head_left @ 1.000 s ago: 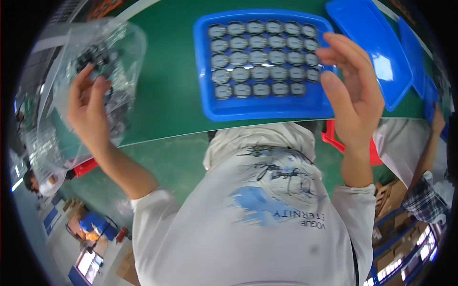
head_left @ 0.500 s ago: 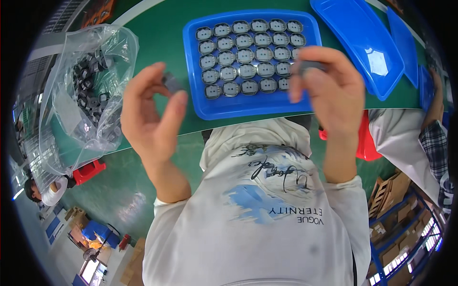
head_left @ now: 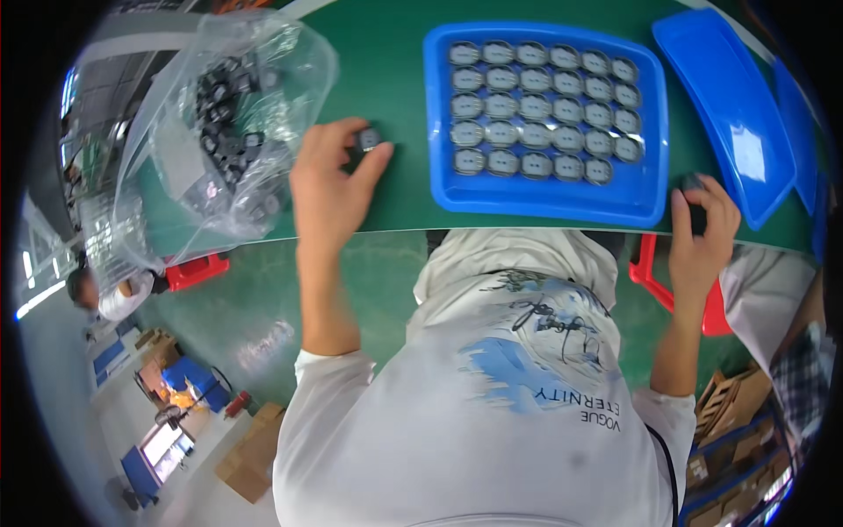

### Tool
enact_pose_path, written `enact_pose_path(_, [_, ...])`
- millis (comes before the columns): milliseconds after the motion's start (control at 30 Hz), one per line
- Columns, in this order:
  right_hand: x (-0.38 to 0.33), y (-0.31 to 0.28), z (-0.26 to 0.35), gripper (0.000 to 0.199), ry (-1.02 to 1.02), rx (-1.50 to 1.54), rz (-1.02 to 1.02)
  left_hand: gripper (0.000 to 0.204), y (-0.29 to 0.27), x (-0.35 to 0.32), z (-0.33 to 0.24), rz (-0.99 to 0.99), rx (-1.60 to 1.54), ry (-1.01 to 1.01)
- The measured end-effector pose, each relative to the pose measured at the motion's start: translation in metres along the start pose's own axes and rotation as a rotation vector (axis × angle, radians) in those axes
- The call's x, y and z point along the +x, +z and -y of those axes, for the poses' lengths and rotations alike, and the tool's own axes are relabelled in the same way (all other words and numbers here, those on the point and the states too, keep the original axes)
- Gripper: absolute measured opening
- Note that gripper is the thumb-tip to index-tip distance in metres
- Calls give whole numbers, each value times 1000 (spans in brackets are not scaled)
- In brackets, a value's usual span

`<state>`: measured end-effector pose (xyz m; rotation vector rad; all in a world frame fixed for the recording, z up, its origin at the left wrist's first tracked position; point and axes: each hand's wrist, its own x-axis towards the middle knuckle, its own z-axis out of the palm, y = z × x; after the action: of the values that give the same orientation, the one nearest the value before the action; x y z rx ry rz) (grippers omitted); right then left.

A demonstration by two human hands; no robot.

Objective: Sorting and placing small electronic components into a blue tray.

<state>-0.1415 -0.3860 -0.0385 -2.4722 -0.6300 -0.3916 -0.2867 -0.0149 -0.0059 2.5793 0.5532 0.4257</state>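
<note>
We are pinching a small dark round part (head_left: 369,139) in our left hand (head_left: 329,189) over the green worktop (head_left: 386,79) beside the blue tray (head_left: 544,198), while our right hand (head_left: 702,228) is curling its grip around another dark part (head_left: 694,184).

A small dark round part (head_left: 369,139) is pinched at the fingertips of the left hand (head_left: 329,189), just above the green tabletop (head_left: 395,189), between the clear plastic bag (head_left: 219,132) of similar dark parts and the blue tray (head_left: 544,189). A second dark part (head_left: 694,186) sits under the fingers of the right hand (head_left: 702,233), near the tray's lower right corner (mostly hidden; shape cannot be told). The tray holds round grey parts (head_left: 540,110) in rows, the lowest row incomplete.
</note>
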Motion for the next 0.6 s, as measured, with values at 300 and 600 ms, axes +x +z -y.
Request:
enact_pose_path(300, [-26, -16, -34, 23, 79, 96, 140, 29, 3, -12, 18, -42, -116, 141])
enact_pose_path(600, [-28, -17, -41, 28, -139, -4, 204, 26, 16, -18, 28, -133, -126, 311])
